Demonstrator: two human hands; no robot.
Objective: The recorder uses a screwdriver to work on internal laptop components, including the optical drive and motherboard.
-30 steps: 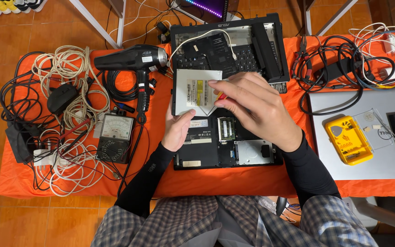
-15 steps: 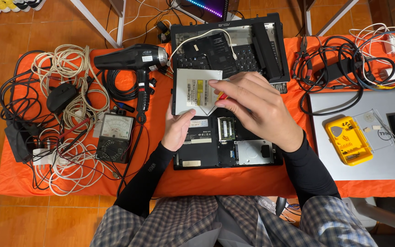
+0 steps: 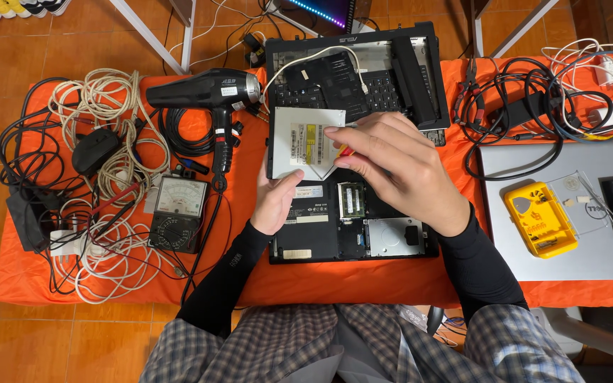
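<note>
Your left hand (image 3: 278,202) grips the silver optical drive (image 3: 303,142) at its 6 o'clock edge, over the opened laptop (image 3: 352,213). Your right hand (image 3: 399,167) pinches a red-handled screwdriver (image 3: 345,150) against the drive's 3 o'clock side; black hair dryer (image 3: 207,92) at 9 o'clock.

Both arms: tight black long sleeves to the wrist; left sleeve (image 3: 225,273) bears small pale lettering, illegible. Grey checked garment (image 3: 363,344) below, probably trousers.

Single head-worn view, looking steeply down, fairly close above the orange table (image 3: 363,284), lap at bottom edge
</note>
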